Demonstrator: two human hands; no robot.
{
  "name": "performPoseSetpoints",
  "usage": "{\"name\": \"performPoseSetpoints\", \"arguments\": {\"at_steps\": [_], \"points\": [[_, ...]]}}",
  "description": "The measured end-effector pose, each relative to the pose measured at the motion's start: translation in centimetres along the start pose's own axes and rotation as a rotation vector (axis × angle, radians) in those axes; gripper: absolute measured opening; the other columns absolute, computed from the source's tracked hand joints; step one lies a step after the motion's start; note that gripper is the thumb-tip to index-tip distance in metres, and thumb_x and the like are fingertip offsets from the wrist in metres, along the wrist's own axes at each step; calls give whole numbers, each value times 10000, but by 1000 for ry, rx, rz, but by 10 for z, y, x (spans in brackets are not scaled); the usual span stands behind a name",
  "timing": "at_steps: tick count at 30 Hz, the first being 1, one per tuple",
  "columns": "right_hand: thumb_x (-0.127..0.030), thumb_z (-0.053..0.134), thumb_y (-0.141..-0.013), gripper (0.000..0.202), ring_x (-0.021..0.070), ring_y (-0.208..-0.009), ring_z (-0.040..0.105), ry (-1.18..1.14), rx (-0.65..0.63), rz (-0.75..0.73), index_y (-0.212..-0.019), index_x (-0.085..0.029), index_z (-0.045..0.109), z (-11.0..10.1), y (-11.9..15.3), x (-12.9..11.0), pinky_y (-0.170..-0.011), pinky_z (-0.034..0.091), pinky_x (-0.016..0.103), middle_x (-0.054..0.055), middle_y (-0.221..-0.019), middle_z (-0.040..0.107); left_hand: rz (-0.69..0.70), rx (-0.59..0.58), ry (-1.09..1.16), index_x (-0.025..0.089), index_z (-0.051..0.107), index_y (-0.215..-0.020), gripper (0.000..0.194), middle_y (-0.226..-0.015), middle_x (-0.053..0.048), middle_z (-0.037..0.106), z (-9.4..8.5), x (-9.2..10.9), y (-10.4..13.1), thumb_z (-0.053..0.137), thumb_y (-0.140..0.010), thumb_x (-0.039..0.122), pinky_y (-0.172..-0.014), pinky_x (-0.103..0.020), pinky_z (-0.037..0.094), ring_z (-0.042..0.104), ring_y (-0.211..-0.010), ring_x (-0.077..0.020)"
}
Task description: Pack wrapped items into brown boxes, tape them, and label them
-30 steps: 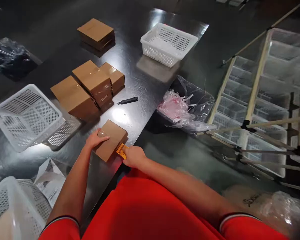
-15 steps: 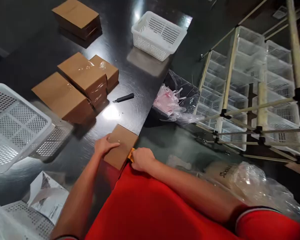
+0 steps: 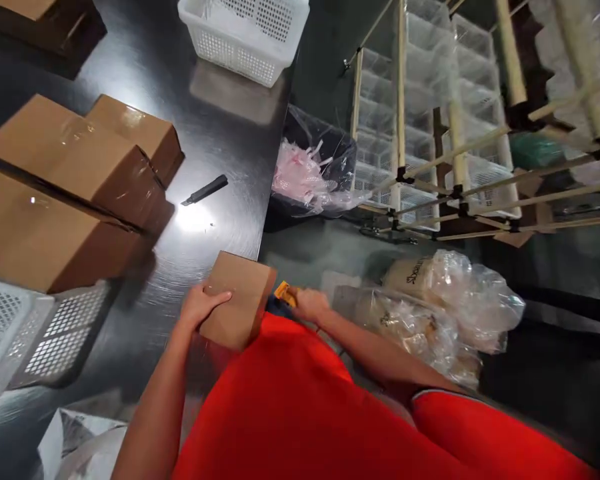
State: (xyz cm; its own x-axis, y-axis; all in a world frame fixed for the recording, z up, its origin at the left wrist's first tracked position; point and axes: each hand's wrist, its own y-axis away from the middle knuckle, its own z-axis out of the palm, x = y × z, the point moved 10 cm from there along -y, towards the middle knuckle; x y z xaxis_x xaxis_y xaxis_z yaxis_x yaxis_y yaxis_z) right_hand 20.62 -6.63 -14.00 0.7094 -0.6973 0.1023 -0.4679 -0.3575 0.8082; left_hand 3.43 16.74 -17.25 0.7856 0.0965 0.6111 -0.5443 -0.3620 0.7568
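A small brown cardboard box [image 3: 237, 293] lies at the edge of the metal table, close to my body. My left hand [image 3: 200, 308] grips its left side, thumb resting on the top face. Just off the box's right side, my right hand [image 3: 310, 305] is closed around an orange hand tool [image 3: 285, 293]; its exact kind is too small to make out. A gap separates the tool from the box. Farther up the table lies a black utility knife [image 3: 205, 190], untouched.
Several larger brown boxes [image 3: 75, 153] stand at the left of the metal table [image 3: 180, 267]. A white basket [image 3: 245, 47] sits at the far edge, another [image 3: 5, 333] at left. Right of the table are a bag of pink items [image 3: 300, 173], shelving with clear bins [image 3: 425, 133] and plastic-wrapped sacks [image 3: 430, 300].
My right hand has drawn the orange tool away from the box's side, to the right. My left hand still holds the box. The view has shifted to the right.
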Motion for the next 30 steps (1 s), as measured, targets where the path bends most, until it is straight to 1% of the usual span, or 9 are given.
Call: {"name": "performPoseSetpoints", "arguments": {"at_steps": [3,6,9,13,16,19,22,26,30], "points": [[-453,536,-859,572,271,-870,679,-166,224,136,-1401,-280,482,-17,11,31,-677,499,327,120,-1045,688,-31,-125,213,152,645,-1101,818,-1034,-133,736,-4,-15,-8,720,-519,722,-720,-375,555,694,-897,-294],[-449,563,-835,608,242,-863,648,-485,621,141,-1399,-233,489,-62,26,29,-726,497,322,95,-1022,651,-28,-70,179,121,673,-1030,779,-982,-155,741,-26,-25,-9,678,-553,736,-746,-414,562,695,-892,-318],[-407,576,-825,638,220,-875,613,-699,933,-80,-1415,-194,462,-115,32,-9,-784,499,320,77,-986,612,-15,182,121,129,630,-1165,700,-1177,-183,679,-73,-30,8,725,-635,576,-927,-465,493,600,-1136,-358],[-410,600,-814,609,210,-832,591,-707,986,-400,-1382,-211,508,-165,22,-76,-765,506,324,65,-950,579,63,545,46,157,519,-1335,564,-1381,-157,555,-118,-17,61,501,-862,464,-1065,-447,383,477,-1302,-302],[-414,600,-813,590,211,-818,595,-684,915,-517,-1366,-220,525,-172,13,-106,-760,510,338,57,-924,587,139,477,-96,182,477,-1380,617,-1411,-131,534,-79,15,84,457,-868,526,-1056,-421,397,486,-1298,-283],[-421,577,-827,573,212,-819,604,-690,853,-560,-1362,-224,522,-162,2,-111,-761,517,348,51,-910,606,-18,765,-443,80,211,-1499,1069,-1519,-269,321,-51,46,105,669,-677,588,-1082,-618,263,325,-1378,-411],[-431,552,-848,560,216,-828,608,-638,834,-594,-1369,-231,509,-155,-11,-99,-747,521,345,56,-926,615,-143,881,-563,6,168,-1490,1067,-1461,-302,378,-31,65,107,657,-683,504,-1054,-649,252,376,-1317,-426],[-444,503,-888,559,235,-812,593,-346,856,-775,-1393,-206,481,-163,-35,-82,-706,521,351,80,-915,588,-62,723,-603,38,259,-1477,990,-1417,-243,453,-25,55,103,645,-639,397,-1017,-514,349,451,-1238,-370],[-416,441,-940,562,247,-803,583,-46,804,-1118,-1439,-165,382,-162,-58,-79,-705,523,361,98,-903,583,-36,602,-674,166,261,-1500,1001,-1466,-153,441,-5,20,131,631,-572,218,-1121,-514,216,388,-1317,-327]]}}
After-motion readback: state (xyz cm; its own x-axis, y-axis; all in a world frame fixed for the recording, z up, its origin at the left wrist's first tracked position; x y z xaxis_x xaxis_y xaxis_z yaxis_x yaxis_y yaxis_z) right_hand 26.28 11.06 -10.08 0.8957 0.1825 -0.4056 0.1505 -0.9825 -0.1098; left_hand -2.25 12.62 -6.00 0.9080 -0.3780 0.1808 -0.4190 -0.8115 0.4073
